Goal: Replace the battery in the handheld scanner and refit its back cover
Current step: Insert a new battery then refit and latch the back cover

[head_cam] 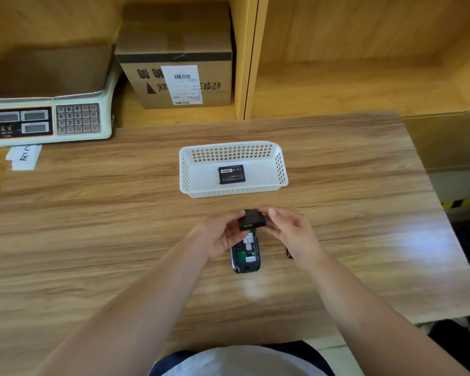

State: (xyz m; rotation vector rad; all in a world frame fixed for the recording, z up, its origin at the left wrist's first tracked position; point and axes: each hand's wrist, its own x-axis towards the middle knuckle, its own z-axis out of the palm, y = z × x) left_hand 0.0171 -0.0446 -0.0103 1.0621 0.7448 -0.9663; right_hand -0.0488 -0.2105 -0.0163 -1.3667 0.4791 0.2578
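A black battery (251, 219) with gold contacts facing me is held above the table between my left hand (220, 233) and my right hand (289, 229). Just below it the handheld scanner (245, 256) lies face down, its back open so the green board and labels inside show. A dark piece, probably the back cover (288, 253), peeks out on the table under my right wrist, mostly hidden. A second black battery (231, 174) lies flat inside the white perforated basket (280, 169) farther back.
An electronic weighing scale (48, 119) stands at the back left with paper slips (23, 157) in front of it. A cardboard box (175, 63) sits in the wooden shelf behind. The table's right edge (445, 213) drops to the floor.
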